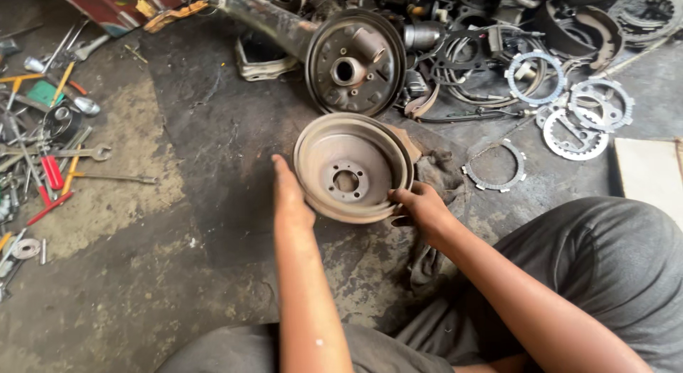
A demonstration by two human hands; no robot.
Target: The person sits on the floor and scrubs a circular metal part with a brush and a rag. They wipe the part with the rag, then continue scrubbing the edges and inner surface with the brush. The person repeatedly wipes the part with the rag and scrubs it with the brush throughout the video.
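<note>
A rusty brake drum (348,166) is tilted up off the oily floor with its hollow side facing me; a hub hole and several bolt holes show inside. My left hand (289,195) presses flat against its left rim. On the lower right rim, my right hand (421,209) grips the edge with curled fingers. Behind the drum, a round backing plate (356,62) sits on the end of an axle tube (267,18).
Wrenches and screwdrivers (50,159) lie scattered at the left. Toothed clutch rings (573,106) and cables are heaped at the back right. A dirty rag (437,170) lies under the drum's right side. My grey-trousered knees (605,266) fill the lower right.
</note>
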